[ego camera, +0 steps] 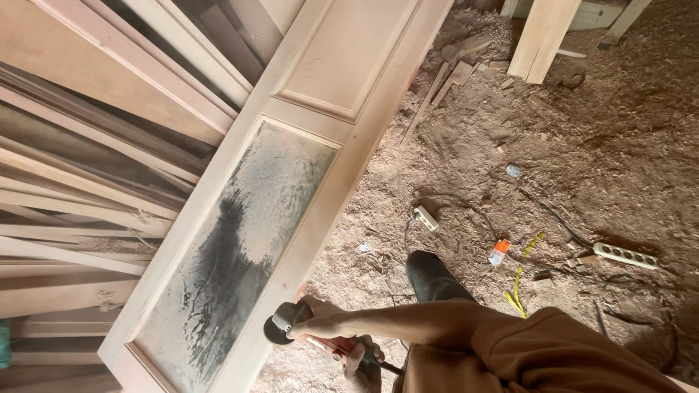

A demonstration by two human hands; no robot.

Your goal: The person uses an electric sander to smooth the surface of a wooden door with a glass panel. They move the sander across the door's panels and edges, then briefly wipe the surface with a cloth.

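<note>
Handheld angle grinder (pixel 291 329), round black disc head and reddish body, sits against the near right edge of a long pale wooden door (pixel 320 138) with a grey-black smeared panel. Left hand (pixel 320 318) fingers wrapped over the head; right hand (pixel 362 362) fingers curled round the rear grip. Right: sawdust floor (pixel 582 160), white power strip (pixel 625 255); left: stacked planks (pixel 80 182).

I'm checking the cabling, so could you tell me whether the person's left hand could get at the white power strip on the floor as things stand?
Probably not: the left hand grips the sander at the door's edge, and the white power strip lies well off across the sawdust floor, beyond the right arm.
</note>
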